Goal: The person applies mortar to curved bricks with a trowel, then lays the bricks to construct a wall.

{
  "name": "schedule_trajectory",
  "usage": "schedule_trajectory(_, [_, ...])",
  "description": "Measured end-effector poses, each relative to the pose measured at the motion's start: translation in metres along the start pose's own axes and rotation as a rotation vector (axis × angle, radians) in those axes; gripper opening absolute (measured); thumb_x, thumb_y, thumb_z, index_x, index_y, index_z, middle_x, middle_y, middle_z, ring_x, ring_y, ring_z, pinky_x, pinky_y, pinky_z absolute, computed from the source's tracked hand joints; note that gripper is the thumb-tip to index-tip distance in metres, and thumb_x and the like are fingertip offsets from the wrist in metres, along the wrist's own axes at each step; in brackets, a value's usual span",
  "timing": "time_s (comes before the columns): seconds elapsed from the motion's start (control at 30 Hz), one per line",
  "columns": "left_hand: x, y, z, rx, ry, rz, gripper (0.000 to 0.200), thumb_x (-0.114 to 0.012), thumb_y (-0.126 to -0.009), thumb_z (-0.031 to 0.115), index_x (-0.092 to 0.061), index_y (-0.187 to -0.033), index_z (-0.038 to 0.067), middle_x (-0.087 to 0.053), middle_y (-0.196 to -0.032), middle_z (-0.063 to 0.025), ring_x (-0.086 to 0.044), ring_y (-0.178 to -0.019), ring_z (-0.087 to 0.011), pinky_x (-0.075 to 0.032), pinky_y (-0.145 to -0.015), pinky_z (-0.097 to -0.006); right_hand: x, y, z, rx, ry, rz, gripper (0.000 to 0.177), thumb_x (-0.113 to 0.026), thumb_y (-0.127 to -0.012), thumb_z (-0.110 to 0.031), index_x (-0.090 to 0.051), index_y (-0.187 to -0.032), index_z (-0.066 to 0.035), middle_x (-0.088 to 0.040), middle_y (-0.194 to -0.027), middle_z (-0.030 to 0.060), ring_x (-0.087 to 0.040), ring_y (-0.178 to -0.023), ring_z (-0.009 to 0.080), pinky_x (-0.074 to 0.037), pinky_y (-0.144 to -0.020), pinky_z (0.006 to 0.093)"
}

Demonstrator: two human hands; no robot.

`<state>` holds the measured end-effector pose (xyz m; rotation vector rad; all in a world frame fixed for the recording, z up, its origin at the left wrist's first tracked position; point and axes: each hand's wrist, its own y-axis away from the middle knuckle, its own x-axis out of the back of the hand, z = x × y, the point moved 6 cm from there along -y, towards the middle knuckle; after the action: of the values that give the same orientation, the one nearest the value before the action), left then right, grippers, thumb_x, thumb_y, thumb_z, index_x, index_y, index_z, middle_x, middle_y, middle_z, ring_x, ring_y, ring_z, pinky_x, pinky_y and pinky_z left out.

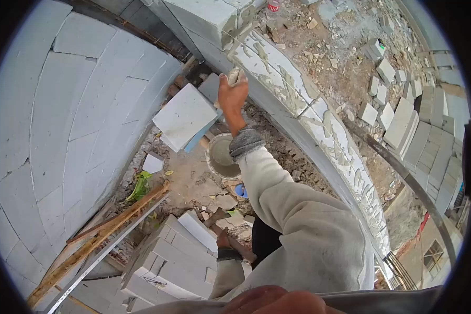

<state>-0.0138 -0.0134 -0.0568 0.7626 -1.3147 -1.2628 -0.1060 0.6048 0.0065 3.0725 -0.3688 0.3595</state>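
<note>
Right hand (232, 97) reaches out to the mortar-combed wall top (277, 78), its grip wrapped round a pale tool (235, 75) to work there; left hand (224, 239) hangs low beside the stacked blocks (167, 261), grip impossible to tell

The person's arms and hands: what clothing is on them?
Loose pale beige long sleeves cover both arms. The right sleeve ends in a grey knit cuff, the left sleeve in a dark cuff. The right hand and left hand wear no gloves.

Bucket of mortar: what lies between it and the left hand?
Head view: dirt ground strewn with broken block pieces and a small blue object, between the bucket and left hand.
</note>
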Motion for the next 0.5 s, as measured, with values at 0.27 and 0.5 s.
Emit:
schedule_trajectory(0.27, [0.004, -0.003, -0.014, 0.041, -0.011, 0.004, 0.020, -0.068, -0.086, 0.021, -0.054, -0.082, 0.007, -0.048, -0.061, -0.0033, -0.051, -0.047, -0.0206, -0.053, -0.049, -0.0380, -0.001, 0.019, -0.026, -0.044, 0.067, -0.283, 0.031, -0.072, -0.076, -0.014, -0.063, -0.092, 0.011, -0.067, -0.077, 0.0196, -0.066, -0.072, 0.0254, -0.050, -0.069, 0.0374])
schedule_trajectory(0.5, [-0.003, 0.008, -0.008, 0.025, 0.012, -0.068, 0.020, -0.070, -0.084, 0.020, -0.053, -0.083, 0.008, -0.049, -0.063, -0.0037, -0.050, -0.047, -0.0208, -0.053, -0.049, -0.0383, -0.020, 0.035, -0.035, -0.275, -0.321, -0.043, 0.020, -0.071, -0.079, -0.009, -0.060, -0.082, 0.008, -0.063, -0.073, 0.0097, -0.055, -0.068, 0.0139, -0.047, -0.063, 0.0332])
